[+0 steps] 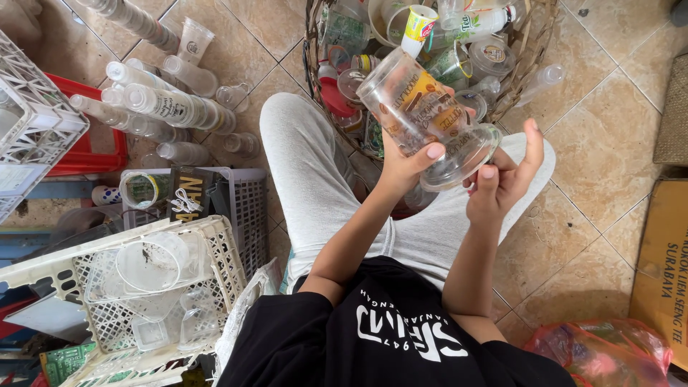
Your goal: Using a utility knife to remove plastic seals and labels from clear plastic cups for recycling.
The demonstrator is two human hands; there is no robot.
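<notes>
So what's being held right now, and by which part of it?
A clear plastic cup with a printed label, lying tilted. The left hand grips its side wall, thumb across the label. The right hand touches the rim at the open end with its fingertips.

Brown-orange label (423, 107) wraps held clear cup (419, 118); cardboard box (661, 265) right.
</notes>
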